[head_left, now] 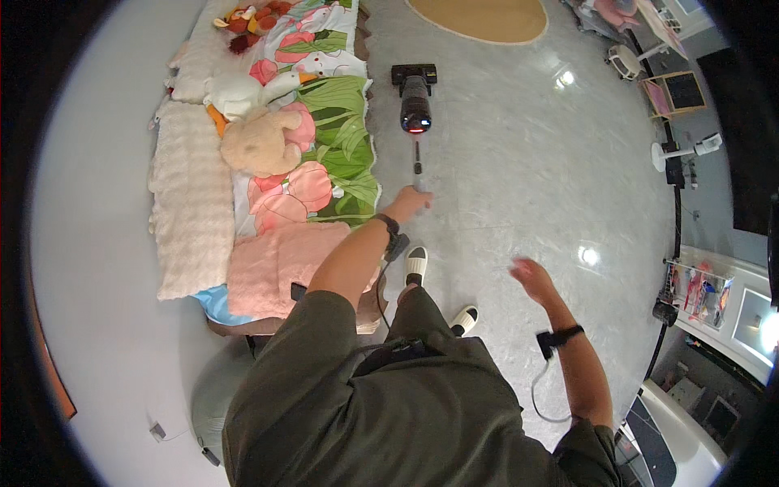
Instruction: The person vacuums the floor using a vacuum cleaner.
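Observation:
My left hand [410,203] reaches forward with its fingers wrapped round the top of the handle of an upright vacuum cleaner [415,109]. The cleaner has a wide black floor head, a dark body with small lights, and a thin stick leading back to my hand. Its head rests flat on the grey floor [503,146], pointing away from me. Out to the right, over the bare floor, my right hand [534,278] hangs in the air. It holds nothing, and its loosely stretched fingers are slightly blurred. Dark bands with cables circle both my wrists.
Along my left runs a sofa [377,304] with a flowered cover, a pink blanket [284,260], cushions and plush toys [260,142]. Ahead lies a round tan rug [487,18]. A white stand [686,152], a small easel [673,92] and a wire basket [698,292] line the right wall.

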Tool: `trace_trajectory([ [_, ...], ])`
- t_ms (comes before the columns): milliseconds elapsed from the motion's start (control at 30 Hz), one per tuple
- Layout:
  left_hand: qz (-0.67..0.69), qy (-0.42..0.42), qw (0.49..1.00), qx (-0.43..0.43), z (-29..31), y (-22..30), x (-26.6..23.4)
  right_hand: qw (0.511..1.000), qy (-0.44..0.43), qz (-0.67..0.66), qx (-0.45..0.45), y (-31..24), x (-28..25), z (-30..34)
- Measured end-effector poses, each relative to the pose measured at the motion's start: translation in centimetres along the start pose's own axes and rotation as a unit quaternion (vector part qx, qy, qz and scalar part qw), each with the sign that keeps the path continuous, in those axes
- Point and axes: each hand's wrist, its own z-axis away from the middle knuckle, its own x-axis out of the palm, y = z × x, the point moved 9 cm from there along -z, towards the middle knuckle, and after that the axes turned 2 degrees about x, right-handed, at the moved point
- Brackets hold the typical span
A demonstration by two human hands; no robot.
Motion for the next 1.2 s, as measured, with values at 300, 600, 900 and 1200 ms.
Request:
trace_trajectory([
  [300,-0.112,0.088,0.99,0.002,0.1,-13.6,-4.7,0.863,-0.136,0.036,0.486,40.2,0.7,37.6],
  [600,-0.065,0.072,0.982,-0.162,19.9,-21.1,7.4,0.759,0.031,-0.411,0.504,47.4,-1.3,35.7],
  [900,-0.065,0.104,0.948,-0.294,42.5,-22.8,28.4,0.865,0.034,-0.368,0.34,48.3,-17.6,23.7],
  [1200,-0.081,0.112,0.968,-0.209,53.3,-38.2,50.2,0.857,-0.017,-0.342,0.386,53.7,-16.2,25.8],
])
